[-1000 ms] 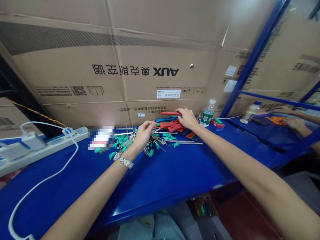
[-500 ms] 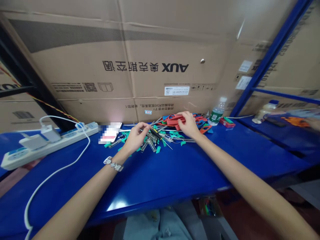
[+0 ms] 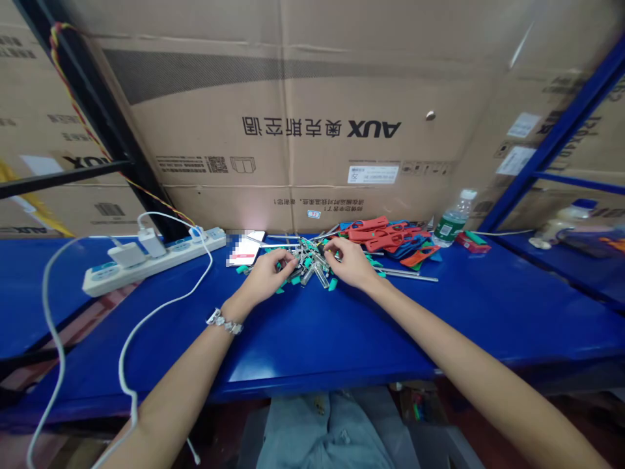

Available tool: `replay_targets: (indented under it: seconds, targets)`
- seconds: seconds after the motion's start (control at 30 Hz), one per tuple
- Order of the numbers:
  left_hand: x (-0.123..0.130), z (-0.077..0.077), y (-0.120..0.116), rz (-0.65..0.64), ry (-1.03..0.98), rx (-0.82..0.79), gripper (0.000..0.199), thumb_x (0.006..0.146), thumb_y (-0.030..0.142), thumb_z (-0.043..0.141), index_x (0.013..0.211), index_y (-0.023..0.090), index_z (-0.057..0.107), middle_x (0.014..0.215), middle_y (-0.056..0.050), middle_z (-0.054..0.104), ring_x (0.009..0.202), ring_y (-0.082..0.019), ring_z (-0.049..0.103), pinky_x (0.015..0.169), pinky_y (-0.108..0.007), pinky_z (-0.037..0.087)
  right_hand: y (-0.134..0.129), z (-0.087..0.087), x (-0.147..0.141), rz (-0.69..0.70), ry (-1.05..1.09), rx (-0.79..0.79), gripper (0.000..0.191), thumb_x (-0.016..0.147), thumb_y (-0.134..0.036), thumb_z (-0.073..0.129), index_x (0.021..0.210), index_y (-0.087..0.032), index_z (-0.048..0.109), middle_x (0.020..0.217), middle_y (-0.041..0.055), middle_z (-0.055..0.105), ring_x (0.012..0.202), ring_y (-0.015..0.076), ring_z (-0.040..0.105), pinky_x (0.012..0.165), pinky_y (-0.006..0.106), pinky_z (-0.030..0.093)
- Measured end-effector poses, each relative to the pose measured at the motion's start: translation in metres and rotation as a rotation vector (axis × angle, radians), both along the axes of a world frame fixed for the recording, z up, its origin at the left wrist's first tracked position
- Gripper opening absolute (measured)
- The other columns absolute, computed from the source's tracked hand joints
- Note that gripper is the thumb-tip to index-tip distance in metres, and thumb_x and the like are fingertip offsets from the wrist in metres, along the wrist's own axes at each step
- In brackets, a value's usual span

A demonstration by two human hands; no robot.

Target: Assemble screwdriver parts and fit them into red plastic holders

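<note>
Over the middle of a loose pile of small parts, my left hand (image 3: 269, 273) is closed, thumb and fingertips together; anything in them is too small to make out. Close to its right, my right hand (image 3: 350, 262) is also closed, fingertips curled at a small dark item I cannot name. Around and under both hands lie clear plastic pieces (image 3: 319, 273), green plastic bits (image 3: 333, 284) and thin metal rods. Red plastic housings (image 3: 378, 236), like those of long-nosed lighters, are heaped behind my right hand with blue and orange ones (image 3: 420, 257).
A phone (image 3: 249, 247), partly blurred out, lies left of the pile. Farther left are a white power strip (image 3: 161, 259) with chargers and a trailing white cable (image 3: 163, 303). A water bottle (image 3: 452, 221) and a red box (image 3: 472, 243) stand right. Cardboard (image 3: 322, 78) walls the back.
My right hand has moved left from the red housings to the small parts beside my left hand. The black-and-yellow handle seen beside my left hand is now mostly hidden. The view has turned left.
</note>
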State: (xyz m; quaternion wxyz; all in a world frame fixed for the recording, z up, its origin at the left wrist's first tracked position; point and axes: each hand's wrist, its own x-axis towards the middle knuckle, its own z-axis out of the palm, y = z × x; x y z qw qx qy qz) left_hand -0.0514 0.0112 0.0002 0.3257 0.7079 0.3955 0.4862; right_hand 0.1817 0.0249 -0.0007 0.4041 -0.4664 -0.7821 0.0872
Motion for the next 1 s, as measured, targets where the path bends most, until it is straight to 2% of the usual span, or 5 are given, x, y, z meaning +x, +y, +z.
replay_targets:
  seconds: [0.23,0.43,0.67,0.83,1.0]
  targets:
    - [0.021,0.004,-0.011,-0.081,0.045,0.056,0.008,0.077,0.029,0.078,0.071,0.024,0.074,0.074,-0.003,0.070,0.071,-0.020,0.058,0.065,-0.027,0.041,-0.018,-0.010,-0.009,0.142,0.072,-0.030,0.014,0.092,-0.021,0.057,0.087,-0.019,0.070,0.082,0.0027,0.072,0.072,0.0158,0.060,0.073,0.029,0.047]
    - [0.019,-0.005,-0.006,-0.117,0.235,0.157,0.002,0.077,0.027,0.074,0.078,0.026,0.075,0.081,-0.004,0.071,0.079,-0.023,0.061,0.077,-0.034,0.047,-0.019,-0.011,0.002,0.124,0.050,-0.199,0.008,0.086,-0.019,0.062,0.084,-0.017,0.070,0.072,0.0002,0.070,0.063,0.0136,0.057,0.066,0.026,0.045]
    - [0.021,-0.012,-0.008,-0.098,0.207,0.131,0.009,0.079,0.034,0.075,0.075,0.026,0.074,0.077,-0.004,0.068,0.080,-0.025,0.059,0.077,-0.035,0.047,-0.020,-0.013,0.000,0.132,0.038,-0.168,0.010,0.089,-0.020,0.061,0.085,-0.018,0.070,0.072,0.0001,0.069,0.062,0.0139,0.057,0.065,0.027,0.046]
    - [0.021,0.003,-0.002,-0.026,0.136,0.167,0.008,0.081,0.031,0.073,0.075,0.026,0.072,0.080,-0.005,0.067,0.082,-0.025,0.058,0.084,-0.036,0.046,0.003,0.006,0.024,-0.058,-0.168,-0.010,0.023,0.090,-0.015,0.053,0.102,-0.018,0.072,0.106,0.0103,0.074,0.099,0.0247,0.065,0.091,0.039,0.049]
    - [0.032,0.025,0.046,0.023,0.154,0.167,0.008,0.074,0.019,0.077,0.076,0.025,0.072,0.080,-0.005,0.065,0.082,-0.026,0.056,0.091,-0.037,0.045,0.049,0.028,0.055,-0.140,-0.722,-0.056,0.066,0.074,-0.010,0.066,0.139,-0.018,0.061,0.142,0.0190,0.059,0.133,0.0401,0.047,0.105,0.056,0.037]
